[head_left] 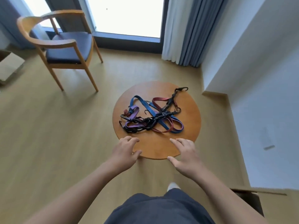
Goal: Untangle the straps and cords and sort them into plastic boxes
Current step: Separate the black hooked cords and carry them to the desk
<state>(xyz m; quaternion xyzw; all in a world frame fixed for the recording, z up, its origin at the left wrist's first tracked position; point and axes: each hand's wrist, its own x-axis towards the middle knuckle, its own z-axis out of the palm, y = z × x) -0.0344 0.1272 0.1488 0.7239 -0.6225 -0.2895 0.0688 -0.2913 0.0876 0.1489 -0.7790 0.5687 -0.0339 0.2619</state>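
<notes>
Fingers toward left-right strap tangle

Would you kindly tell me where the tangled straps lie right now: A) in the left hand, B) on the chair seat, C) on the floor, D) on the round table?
D: the straps lie heaped on the round table; the left hand and right hand are open near its near edge.
</notes>
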